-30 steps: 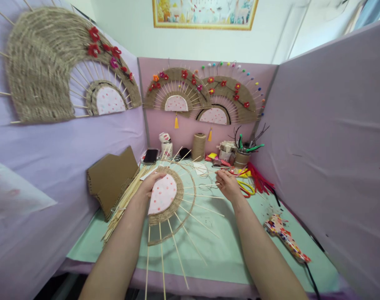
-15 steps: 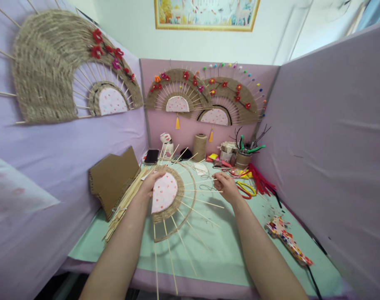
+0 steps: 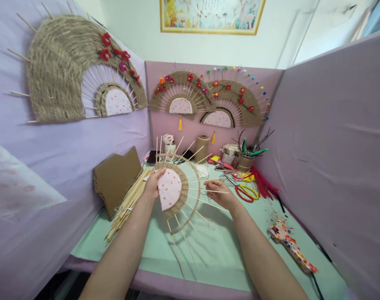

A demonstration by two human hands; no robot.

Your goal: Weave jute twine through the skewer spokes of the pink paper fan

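Observation:
My left hand [image 3: 151,184] grips a half-made woven fan [image 3: 185,186] by its straight edge, thumb on the front. A white half-round panel with pink dots [image 3: 170,189] covers the fan's centre, with a band of brown twine around it. Thin sticks radiate outward through a narrow twine ring [image 3: 198,183]. To the right of that ring, among the stick ends, my right hand [image 3: 220,193] has its fingertips pinched together. What lies between them is too small to make out. The fan is held tilted above the green tabletop [image 3: 165,260].
A stick bundle [image 3: 127,206] and cut cardboard [image 3: 116,175] lie left. Behind stand a twine spool [image 3: 202,148] and a pot with pliers [image 3: 246,160]. At right are scissors [image 3: 247,193], red pipe cleaners [image 3: 264,183] and a patterned glue gun [image 3: 291,246]. Finished fans [image 3: 57,71] hang on the partitions.
My right hand has moved left, closer to the twine ring. The fan has turned slightly in my left hand, and its lower sticks have swung right. The whole view has shifted a little.

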